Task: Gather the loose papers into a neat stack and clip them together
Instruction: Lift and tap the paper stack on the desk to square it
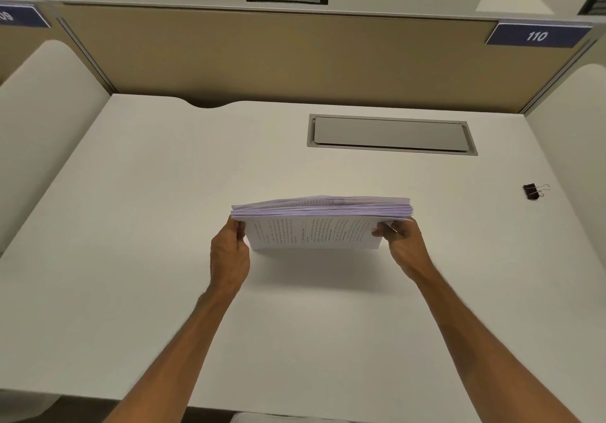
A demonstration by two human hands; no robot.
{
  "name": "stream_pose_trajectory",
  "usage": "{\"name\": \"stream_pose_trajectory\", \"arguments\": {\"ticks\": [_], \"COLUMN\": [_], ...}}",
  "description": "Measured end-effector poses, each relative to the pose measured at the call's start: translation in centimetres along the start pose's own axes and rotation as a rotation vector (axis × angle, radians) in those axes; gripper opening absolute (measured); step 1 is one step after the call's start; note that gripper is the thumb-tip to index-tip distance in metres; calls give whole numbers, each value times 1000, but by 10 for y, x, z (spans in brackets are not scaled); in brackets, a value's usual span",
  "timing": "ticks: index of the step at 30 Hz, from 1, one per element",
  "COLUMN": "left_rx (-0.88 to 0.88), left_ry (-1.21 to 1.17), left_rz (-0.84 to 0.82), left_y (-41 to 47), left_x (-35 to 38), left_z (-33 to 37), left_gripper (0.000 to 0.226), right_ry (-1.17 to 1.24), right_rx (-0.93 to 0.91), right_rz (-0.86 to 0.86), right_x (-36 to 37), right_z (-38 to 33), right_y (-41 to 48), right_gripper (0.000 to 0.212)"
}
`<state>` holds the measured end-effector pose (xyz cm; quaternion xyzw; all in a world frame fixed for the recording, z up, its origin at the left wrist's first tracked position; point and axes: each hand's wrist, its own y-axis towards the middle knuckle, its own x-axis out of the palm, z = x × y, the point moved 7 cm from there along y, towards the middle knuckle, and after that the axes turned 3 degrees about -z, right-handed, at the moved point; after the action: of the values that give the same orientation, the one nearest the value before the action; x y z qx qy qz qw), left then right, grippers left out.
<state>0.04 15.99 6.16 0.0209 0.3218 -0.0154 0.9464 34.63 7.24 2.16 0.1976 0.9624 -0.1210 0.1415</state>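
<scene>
A stack of printed white papers (314,229) stands on its long edge on the white desk (164,226), its top edge facing me and slightly fanned. My left hand (229,252) grips the stack's left side and my right hand (403,242) grips its right side. A black binder clip (533,191) with silver wire handles lies on the desk far to the right, apart from both hands.
A grey metal cable hatch (392,134) is set into the desk behind the stack. A tan divider panel (262,58) closes the back, with a blue "110" label (537,36) at its right. White side walls flank the desk.
</scene>
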Motion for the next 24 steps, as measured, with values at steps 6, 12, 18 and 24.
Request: {"name": "stream_pose_trajectory", "arguments": {"ticks": [6, 12, 18, 24], "left_rx": [29, 4, 3, -81], "left_ry": [-6, 74, 170, 153], "left_rz": [31, 36, -66, -263], "left_y": [-5, -8, 14, 36], "left_x": [-2, -9, -20, -16], "left_z": [-2, -4, 8, 11], "left_gripper": [49, 34, 22, 22], "right_ry": [-26, -98, -38, 202], "right_rx": [-10, -8, 8, 154], "right_rz": [9, 14, -236, -368], "right_x": [0, -4, -11, -6], "right_z": [1, -13, -27, -17], "right_y": [-4, -11, -19, -37], "right_gripper": [27, 24, 25, 29]}}
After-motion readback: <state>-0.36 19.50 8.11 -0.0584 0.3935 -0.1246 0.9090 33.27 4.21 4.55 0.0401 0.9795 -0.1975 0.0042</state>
